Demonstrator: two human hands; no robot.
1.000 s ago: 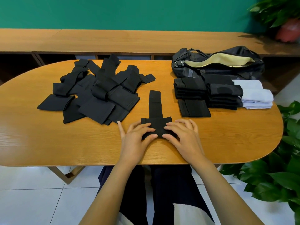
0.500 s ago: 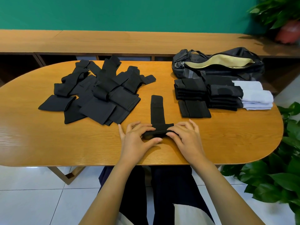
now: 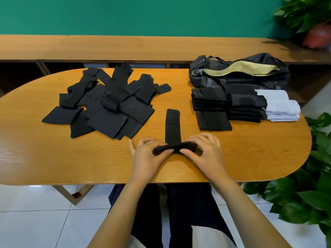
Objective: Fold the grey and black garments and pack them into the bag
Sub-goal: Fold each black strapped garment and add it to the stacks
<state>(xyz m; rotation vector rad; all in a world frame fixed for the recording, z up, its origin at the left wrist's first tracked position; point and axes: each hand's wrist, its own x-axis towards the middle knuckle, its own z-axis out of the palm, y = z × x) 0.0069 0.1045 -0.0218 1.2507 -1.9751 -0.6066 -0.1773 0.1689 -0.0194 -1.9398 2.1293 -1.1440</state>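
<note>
Oval wooden table (image 3: 53,158): near its front edge, left hand (image 3: 146,157) and right hand (image 3: 206,153) pinch a black garment (image 3: 172,126), fingers closed on its rolled near end to fold it

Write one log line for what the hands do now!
step: rolling black garment | left hand: gripping | right hand: gripping | bag: open

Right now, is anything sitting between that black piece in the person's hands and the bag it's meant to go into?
Yes. The folded black stacks lie on the table directly in front of the bag, between it and the black garment. The bag's top is open, so lifting over them should work.
</note>
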